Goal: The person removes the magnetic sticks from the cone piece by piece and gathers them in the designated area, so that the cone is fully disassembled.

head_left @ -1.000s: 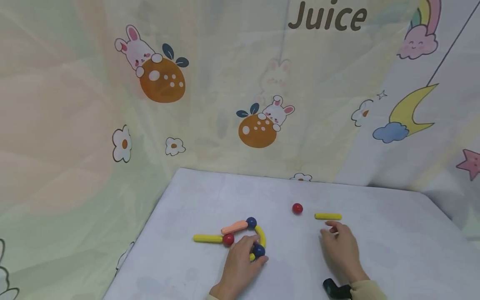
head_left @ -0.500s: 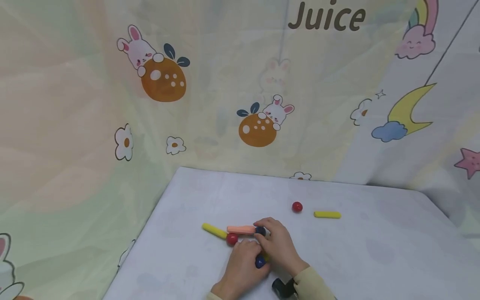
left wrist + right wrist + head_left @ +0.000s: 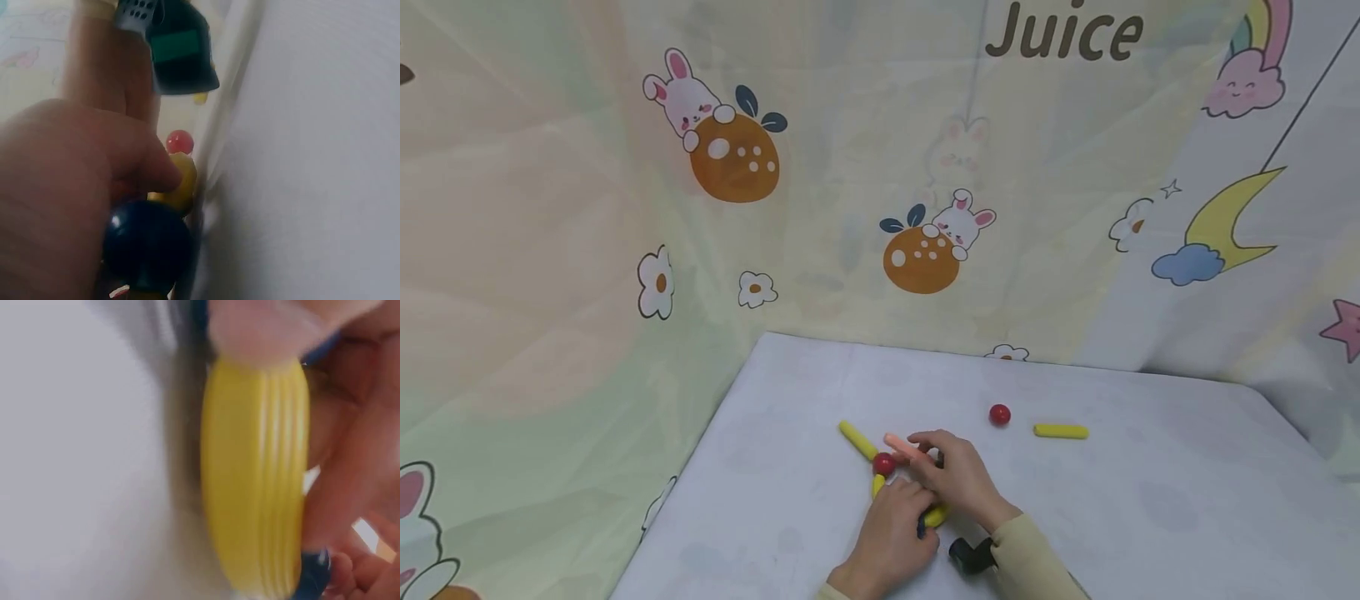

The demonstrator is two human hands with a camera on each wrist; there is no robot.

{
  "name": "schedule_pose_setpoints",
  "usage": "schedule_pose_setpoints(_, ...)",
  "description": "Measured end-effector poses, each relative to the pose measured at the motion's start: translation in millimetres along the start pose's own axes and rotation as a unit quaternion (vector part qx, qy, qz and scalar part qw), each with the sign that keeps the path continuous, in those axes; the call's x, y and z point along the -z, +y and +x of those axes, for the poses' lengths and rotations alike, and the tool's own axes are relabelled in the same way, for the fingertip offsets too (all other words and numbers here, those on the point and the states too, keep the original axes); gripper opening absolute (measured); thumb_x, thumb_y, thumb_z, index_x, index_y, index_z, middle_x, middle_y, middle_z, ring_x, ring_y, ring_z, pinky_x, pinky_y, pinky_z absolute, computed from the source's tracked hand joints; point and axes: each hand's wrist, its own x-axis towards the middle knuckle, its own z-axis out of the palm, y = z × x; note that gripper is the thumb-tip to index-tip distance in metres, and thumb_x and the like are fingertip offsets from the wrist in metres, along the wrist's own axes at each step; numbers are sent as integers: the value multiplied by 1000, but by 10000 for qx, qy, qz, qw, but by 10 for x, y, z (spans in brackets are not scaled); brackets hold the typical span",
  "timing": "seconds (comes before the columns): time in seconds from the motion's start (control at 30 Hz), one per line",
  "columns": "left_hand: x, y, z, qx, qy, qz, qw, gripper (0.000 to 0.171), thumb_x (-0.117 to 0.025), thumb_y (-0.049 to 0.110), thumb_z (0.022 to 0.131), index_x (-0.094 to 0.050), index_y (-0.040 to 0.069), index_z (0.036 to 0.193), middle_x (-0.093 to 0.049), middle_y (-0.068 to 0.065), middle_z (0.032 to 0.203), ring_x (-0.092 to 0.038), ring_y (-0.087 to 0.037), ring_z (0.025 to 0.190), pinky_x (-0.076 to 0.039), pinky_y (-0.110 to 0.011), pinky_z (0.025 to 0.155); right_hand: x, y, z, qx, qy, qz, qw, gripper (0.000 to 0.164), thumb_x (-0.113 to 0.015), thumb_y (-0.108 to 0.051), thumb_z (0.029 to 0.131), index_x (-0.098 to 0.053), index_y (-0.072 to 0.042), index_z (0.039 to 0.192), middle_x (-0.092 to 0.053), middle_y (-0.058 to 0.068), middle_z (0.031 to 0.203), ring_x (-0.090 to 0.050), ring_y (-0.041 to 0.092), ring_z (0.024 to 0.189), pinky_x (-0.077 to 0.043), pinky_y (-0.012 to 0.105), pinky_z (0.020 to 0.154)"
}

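Note:
A chain of magnetic rods and balls lies under both hands. My right hand [image 3: 958,479] pinches the blue ball at the end of the orange rod [image 3: 902,447], its fingers mostly covering that ball. Beside it, my left hand [image 3: 891,529] grips the other blue ball [image 3: 147,244], mostly hidden in the head view. Between the two blue balls runs a ridged, curved yellow rod [image 3: 256,475]. A red ball [image 3: 883,464] sits just beyond the left fingers, joining a straight yellow rod [image 3: 857,439] and another yellow rod [image 3: 877,485], partly covered by the left hand.
On the white table [image 3: 1150,467], a loose red ball [image 3: 1000,415] and a loose yellow rod [image 3: 1061,431] lie farther back to the right. A black device [image 3: 972,556] is at the right wrist. A printed cloth [image 3: 820,167] hangs behind the table.
My right hand has come left from beside the loose yellow rod and taken hold of a blue ball. The chain has turned; its straight yellow rod and orange rod now slant up toward the back.

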Motion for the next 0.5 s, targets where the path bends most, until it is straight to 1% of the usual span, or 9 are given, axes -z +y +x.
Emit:
schedule_pose_setpoints(0.07,13,13,10,231,27,-140,9996,27,-70,12,77,-71,18,103,-63,15,92,-49,-5,85,-45,-27,80,21,45,-41,-257,277,293,9989,37,-73,-27,89,-64,-21,124,-62,-8,96,-51,12,68,-45,24,57)
schedule_pose_setpoints(0.13,28,28,22,498,164,-227,9984,26,-66,6,77,-72,17,100,-62,15,85,-48,-4,80,-44,-25,75,44,92,-84,-501,535,635,9953,40,-71,-23,90,-60,-19,128,-61,-4,97,-49,14,66,-43,23,53)
schedule_pose_setpoints(0.23,39,42,41,878,479,-195,9948,29,-62,-1,75,-73,17,94,-61,14,78,-49,-3,76,-43,-25,71,89,154,-170,-822,759,1198,9865,52,-69,-14,89,-50,-14,137,-60,2,100,-53,14,67,-45,24,51)
schedule_pose_setpoints(0.3,37,43,45,1028,646,-56,9926,29,-61,-3,75,-73,18,91,-61,14,77,-50,-2,75,-43,-24,68,123,198,-236,-947,811,1514,9806,63,-68,-6,87,-41,-14,143,-60,6,101,-56,15,69,-47,25,51)
schedule_pose_setpoints(0.33,36,42,46,1082,720,10,9915,29,-61,-3,74,-73,18,90,-60,14,76,-50,-2,74,-43,-23,67,143,217,-269,-983,821,1599,9788,69,-68,-4,85,-37,-14,145,-61,7,99,-58,16,68,-48,26,52)
schedule_pose_setpoints(0.4,29,31,44,1152,868,131,9895,27,-63,-3,74,-73,18,87,-60,14,75,-50,-2,73,-43,-23,66,176,259,-332,-1051,800,1609,9781,73,-70,-5,84,-34,-16,146,-61,6,96,-60,15,69,-49,26,53)
schedule_pose_setpoints(0.43,31,26,44,1154,969,170,9884,24,-63,-2,75,-73,17,86,-61,13,75,-51,-3,73,-44,-24,66,194,283,-358,-1084,793,1553,9787,71,-71,-6,85,-36,-16,146,-61,5,95,-60,15,70,-50,25,54)
schedule_pose_setpoints(0.5,35,15,44,1240,1164,262,9851,19,-64,2,77,-72,17,85,-62,13,76,-53,-4,72,-45,-24,65,234,327,-419,-1142,793,1360,9809,61,-72,-10,87,-44,-15,141,-62,4,96,-60,14,72,-49,25,56)
